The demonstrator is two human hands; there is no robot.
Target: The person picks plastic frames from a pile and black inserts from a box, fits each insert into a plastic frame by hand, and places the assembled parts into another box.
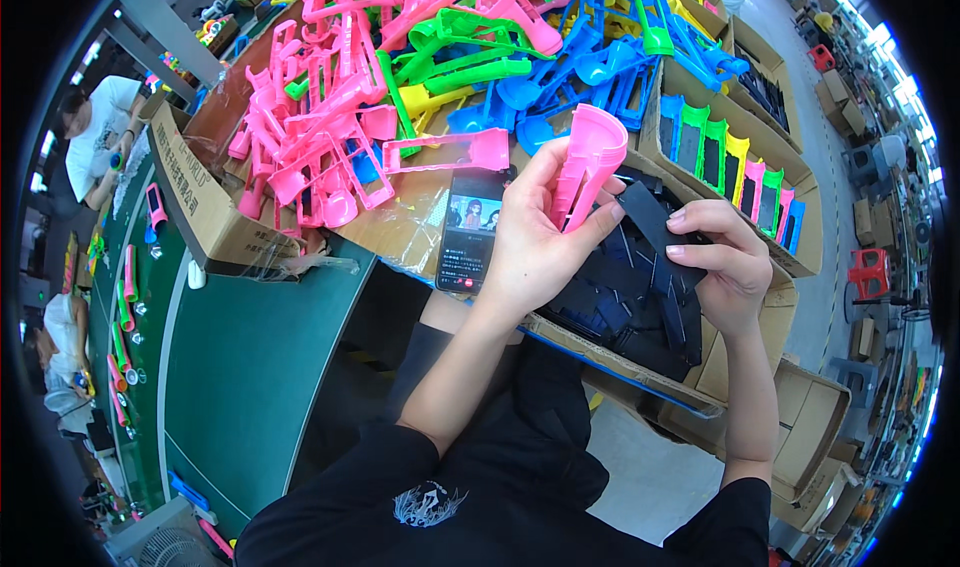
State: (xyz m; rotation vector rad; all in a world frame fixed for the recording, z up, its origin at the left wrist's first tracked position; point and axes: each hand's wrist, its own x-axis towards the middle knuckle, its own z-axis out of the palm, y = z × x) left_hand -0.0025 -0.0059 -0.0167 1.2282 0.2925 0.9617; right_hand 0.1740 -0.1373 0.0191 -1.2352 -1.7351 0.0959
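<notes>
The left hand [545, 232] grips a pink shell [596, 147], its round end away from the wrist. Just to its right, the right hand [728, 267] holds a black panel [648, 217] by the edge. Between and below both, I see loose black panels [605, 307]. A phone [466, 242] lies left of the left hand; beyond the hands spreads a heap of coloured shells [345, 92].
</notes>
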